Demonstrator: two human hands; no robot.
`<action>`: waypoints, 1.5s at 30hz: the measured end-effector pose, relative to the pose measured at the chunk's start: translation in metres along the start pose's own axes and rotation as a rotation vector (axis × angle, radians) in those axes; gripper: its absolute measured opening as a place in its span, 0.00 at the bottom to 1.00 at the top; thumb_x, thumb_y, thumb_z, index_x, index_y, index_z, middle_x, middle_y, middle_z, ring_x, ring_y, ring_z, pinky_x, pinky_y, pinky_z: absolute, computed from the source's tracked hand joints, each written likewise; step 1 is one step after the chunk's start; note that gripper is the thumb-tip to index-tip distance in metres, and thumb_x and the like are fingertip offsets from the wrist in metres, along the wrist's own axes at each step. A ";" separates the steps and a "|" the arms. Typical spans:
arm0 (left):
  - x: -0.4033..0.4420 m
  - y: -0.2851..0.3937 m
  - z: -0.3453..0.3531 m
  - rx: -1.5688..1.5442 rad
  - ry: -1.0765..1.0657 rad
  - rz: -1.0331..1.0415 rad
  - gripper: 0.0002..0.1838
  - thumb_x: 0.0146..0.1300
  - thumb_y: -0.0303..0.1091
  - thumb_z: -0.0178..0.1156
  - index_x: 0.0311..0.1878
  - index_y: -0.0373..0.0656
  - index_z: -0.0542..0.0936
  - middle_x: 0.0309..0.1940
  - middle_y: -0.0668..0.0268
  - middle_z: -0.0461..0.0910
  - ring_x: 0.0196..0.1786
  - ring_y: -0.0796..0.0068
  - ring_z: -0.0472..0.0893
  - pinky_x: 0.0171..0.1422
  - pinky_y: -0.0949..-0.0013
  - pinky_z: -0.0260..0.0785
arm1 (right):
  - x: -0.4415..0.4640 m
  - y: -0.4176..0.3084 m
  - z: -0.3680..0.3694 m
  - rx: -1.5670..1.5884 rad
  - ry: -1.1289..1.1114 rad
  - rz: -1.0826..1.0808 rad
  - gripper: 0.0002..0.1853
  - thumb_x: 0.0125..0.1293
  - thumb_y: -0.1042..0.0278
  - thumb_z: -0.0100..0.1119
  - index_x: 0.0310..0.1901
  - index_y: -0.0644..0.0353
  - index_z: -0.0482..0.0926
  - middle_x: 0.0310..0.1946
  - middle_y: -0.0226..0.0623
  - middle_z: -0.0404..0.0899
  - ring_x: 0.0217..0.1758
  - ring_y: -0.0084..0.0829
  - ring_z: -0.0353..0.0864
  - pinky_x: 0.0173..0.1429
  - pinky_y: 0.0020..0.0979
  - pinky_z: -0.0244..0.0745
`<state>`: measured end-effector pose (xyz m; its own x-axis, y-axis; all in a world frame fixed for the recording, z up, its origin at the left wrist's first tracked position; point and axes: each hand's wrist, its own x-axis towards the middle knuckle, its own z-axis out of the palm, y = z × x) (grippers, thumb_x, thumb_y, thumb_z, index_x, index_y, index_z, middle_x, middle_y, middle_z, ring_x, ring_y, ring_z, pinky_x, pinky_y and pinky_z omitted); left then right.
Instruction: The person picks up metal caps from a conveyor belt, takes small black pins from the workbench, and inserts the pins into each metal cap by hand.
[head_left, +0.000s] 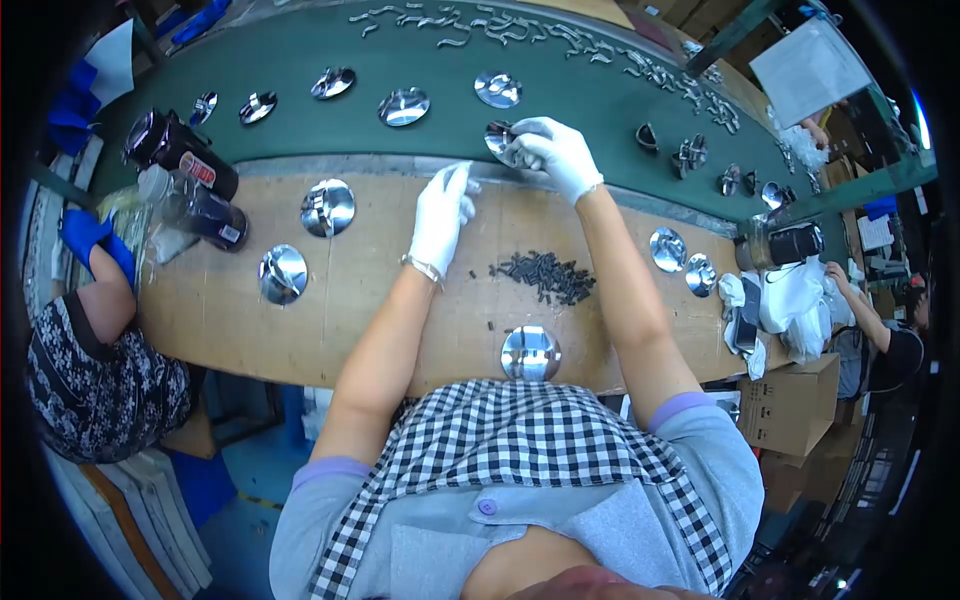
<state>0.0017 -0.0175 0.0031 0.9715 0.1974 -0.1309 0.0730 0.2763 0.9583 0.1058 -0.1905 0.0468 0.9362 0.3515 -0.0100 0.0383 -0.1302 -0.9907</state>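
in the head view, taking twelve o'clock as the top, the right hand [555, 155], in a white glove, is at one o'clock over the near edge of the green work surface [300, 135]. its thumb and fingers are pinching the rim of a shiny metal lid [498, 140], which sits at twelve o'clock, tilted, on the hand's left side. the left hand [440, 220], also white-gloved, is at eleven o'clock above the cardboard-covered bench [380, 300], apart from the lid, its fingers close together and pointing away from the body; whether something small is pinched there, i cannot tell.

a loose pile of short black pieces [548, 277] lies near the centre, toward two o'clock, between the forearms. another round lid [531, 353] lies between four and five o'clock, just beside the checked apron [530, 430]. two mirror-like discs [328, 208] rest at nine and ten o'clock, and two smaller discs [668, 249] toward three. on the green surface, more discs [404, 106] run from ten to twelve o'clock, with curved metal parts [560, 40] scattered past them at one. two dark bottles [205, 212] stand or lean at ten; a seated co-worker [95, 370] is at nine.
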 end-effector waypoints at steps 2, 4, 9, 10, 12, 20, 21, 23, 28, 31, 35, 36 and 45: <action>0.000 -0.002 -0.002 -0.095 -0.023 -0.028 0.15 0.71 0.39 0.53 0.52 0.39 0.77 0.30 0.71 0.78 0.23 0.89 0.67 0.25 0.82 0.57 | -0.027 -0.009 0.022 -0.079 -0.138 -0.027 0.17 0.58 0.70 0.58 0.50 0.65 0.79 0.34 0.34 0.82 0.27 0.16 0.74 0.31 0.19 0.70; 0.002 -0.003 -0.002 -0.282 -0.090 -0.112 0.15 0.71 0.40 0.53 0.51 0.40 0.77 0.30 0.73 0.78 0.23 0.90 0.68 0.24 0.83 0.57 | -0.049 -0.018 0.036 -0.051 -0.188 -0.023 0.19 0.59 0.69 0.59 0.52 0.65 0.77 0.37 0.36 0.83 0.32 0.20 0.79 0.36 0.22 0.74; 0.001 0.008 0.000 -0.448 -0.013 -0.077 0.11 0.71 0.37 0.52 0.49 0.42 0.77 0.30 0.74 0.78 0.25 0.94 0.70 0.26 0.86 0.60 | -0.067 0.005 0.034 -0.221 0.154 -0.182 0.23 0.58 0.68 0.62 0.55 0.65 0.76 0.41 0.41 0.83 0.42 0.27 0.82 0.47 0.27 0.77; 0.002 0.008 0.001 -0.447 -0.017 -0.079 0.11 0.71 0.37 0.52 0.49 0.42 0.77 0.30 0.74 0.78 0.25 0.94 0.70 0.26 0.86 0.60 | -0.070 0.007 0.034 -0.259 0.139 -0.130 0.23 0.57 0.67 0.63 0.55 0.64 0.76 0.42 0.41 0.83 0.45 0.29 0.82 0.50 0.28 0.77; 0.002 0.003 0.000 -0.425 -0.035 -0.039 0.10 0.71 0.36 0.53 0.47 0.42 0.78 0.28 0.76 0.76 0.24 0.93 0.67 0.26 0.85 0.58 | -0.076 0.004 0.034 -0.254 0.045 -0.019 0.24 0.56 0.66 0.64 0.55 0.64 0.77 0.42 0.40 0.83 0.45 0.27 0.82 0.50 0.27 0.76; 0.000 0.004 -0.002 -0.142 -0.052 0.077 0.12 0.68 0.39 0.58 0.45 0.42 0.80 0.26 0.76 0.74 0.24 0.90 0.66 0.26 0.81 0.60 | -0.078 0.000 0.039 -0.387 -0.068 -0.047 0.16 0.55 0.63 0.64 0.42 0.63 0.81 0.30 0.31 0.81 0.31 0.19 0.74 0.37 0.22 0.71; -0.001 0.004 -0.002 -0.141 -0.054 0.076 0.12 0.68 0.39 0.58 0.45 0.42 0.80 0.26 0.76 0.74 0.24 0.90 0.66 0.26 0.81 0.60 | -0.078 0.001 0.039 -0.367 -0.072 -0.027 0.15 0.54 0.62 0.64 0.40 0.64 0.81 0.29 0.31 0.81 0.30 0.19 0.74 0.36 0.22 0.72; -0.001 0.004 -0.003 -0.054 -0.059 0.103 0.12 0.67 0.40 0.59 0.45 0.41 0.80 0.28 0.75 0.76 0.25 0.89 0.68 0.26 0.81 0.61 | -0.081 -0.001 0.040 -0.401 -0.058 -0.014 0.15 0.54 0.62 0.64 0.39 0.64 0.81 0.28 0.31 0.80 0.29 0.19 0.74 0.36 0.22 0.72; -0.007 0.010 0.001 0.027 -0.056 0.144 0.13 0.67 0.40 0.59 0.45 0.40 0.79 0.30 0.73 0.78 0.25 0.89 0.70 0.27 0.81 0.63 | -0.085 0.004 0.044 -0.459 0.019 -0.025 0.13 0.54 0.64 0.64 0.36 0.65 0.81 0.25 0.30 0.79 0.27 0.19 0.74 0.33 0.23 0.71; -0.008 0.011 0.001 0.013 -0.050 0.130 0.14 0.67 0.40 0.59 0.45 0.39 0.79 0.30 0.73 0.77 0.25 0.88 0.70 0.27 0.81 0.63 | -0.087 0.012 0.046 -0.326 0.074 -0.028 0.11 0.57 0.65 0.62 0.36 0.64 0.81 0.24 0.29 0.78 0.26 0.17 0.73 0.31 0.22 0.70; -0.006 0.007 -0.001 0.020 -0.028 0.124 0.13 0.67 0.40 0.59 0.45 0.39 0.79 0.27 0.74 0.75 0.24 0.89 0.69 0.26 0.81 0.63 | -0.089 0.007 0.046 -0.185 0.068 0.068 0.10 0.59 0.67 0.60 0.39 0.64 0.80 0.25 0.29 0.77 0.26 0.16 0.72 0.30 0.19 0.68; -0.005 0.006 -0.001 0.020 -0.027 0.126 0.13 0.67 0.40 0.59 0.45 0.39 0.79 0.27 0.74 0.75 0.24 0.89 0.69 0.26 0.81 0.63 | -0.089 0.004 0.045 -0.140 0.043 0.129 0.10 0.60 0.67 0.59 0.40 0.64 0.80 0.25 0.29 0.77 0.26 0.15 0.72 0.30 0.19 0.68; -0.006 0.007 0.000 -0.029 -0.036 0.122 0.14 0.67 0.41 0.59 0.45 0.38 0.79 0.26 0.74 0.74 0.23 0.89 0.68 0.26 0.81 0.62 | -0.088 -0.001 0.037 -0.359 -0.029 -0.041 0.13 0.56 0.64 0.63 0.39 0.65 0.80 0.27 0.32 0.80 0.27 0.21 0.75 0.34 0.24 0.73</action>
<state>-0.0036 -0.0166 0.0103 0.9804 0.1972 -0.0038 -0.0524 0.2793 0.9588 0.0106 -0.1869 0.0441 0.9213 0.3883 0.0199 0.2006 -0.4309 -0.8798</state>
